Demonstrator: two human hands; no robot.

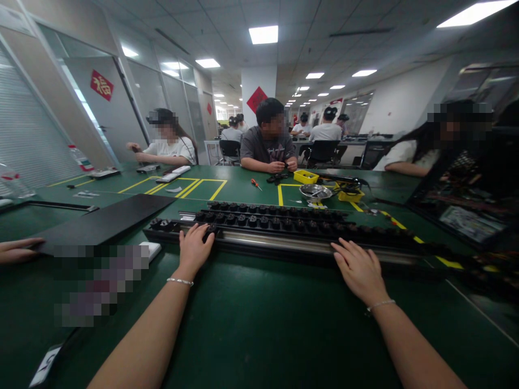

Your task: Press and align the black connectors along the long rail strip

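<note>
A long black rail (279, 242) with a shiny metal channel lies across the green table in front of me. My left hand (195, 249) is over its left part, fingers bent onto the channel. Between the thumb and forefinger sits a small black round part (210, 231), partly hidden by the hand. A few similar round parts (166, 224) stand at the rail's left end. My right hand (360, 266) rests on the right side of the rail with its fingers spread and nothing in them. Behind, more rails carry rows of black round parts (264, 221).
A dark flat panel (109, 219) lies at left, with another person's hand (20, 250) at its edge. Further back are a screwdriver (255, 185), a metal bowl (315, 192) and yellow bins (305, 176). A black case (466, 194) stands at right. People sit around the table.
</note>
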